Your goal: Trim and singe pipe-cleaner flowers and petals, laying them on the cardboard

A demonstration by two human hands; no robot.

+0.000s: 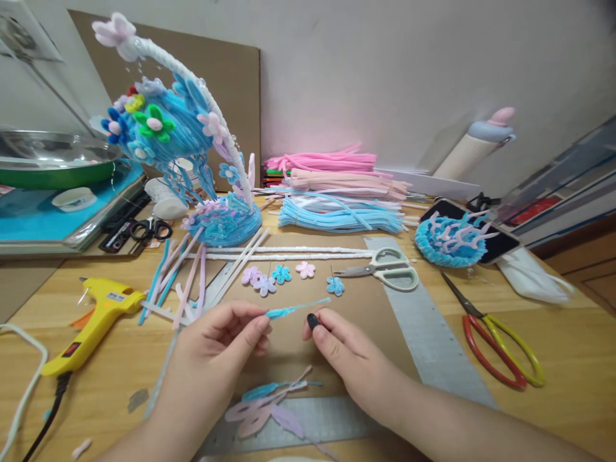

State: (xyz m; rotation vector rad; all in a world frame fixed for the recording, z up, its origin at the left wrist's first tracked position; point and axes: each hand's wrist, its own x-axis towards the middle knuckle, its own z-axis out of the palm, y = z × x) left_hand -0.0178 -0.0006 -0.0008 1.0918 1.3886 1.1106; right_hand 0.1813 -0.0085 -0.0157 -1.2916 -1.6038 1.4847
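Note:
My left hand (235, 333) pinches a light blue pipe cleaner piece (291, 310) between thumb and fingers. The piece has a wider folded part by the fingertips and a thin tail reaching right. My right hand (344, 343) is closed near that tail, thumb against the fingers; whether anything is between them is hidden. A black covering (312, 321) shows on its thumb tip. Below the hands lie pink, lilac and blue pipe cleaner petals (264, 414) with thin stems. Beyond the hands, several small flowers (282, 274) rest on the brown board (385, 321).
A yellow glue gun (96, 321) lies left, near loose pipe cleaner strips (187, 276). Grey-handled scissors (394, 269) and red-yellow scissors (495, 346) lie right. Behind stand a blue flowered piece with a white arch (163, 122), pipe cleaner bundles (337, 215) and a blue tufted piece (447, 240).

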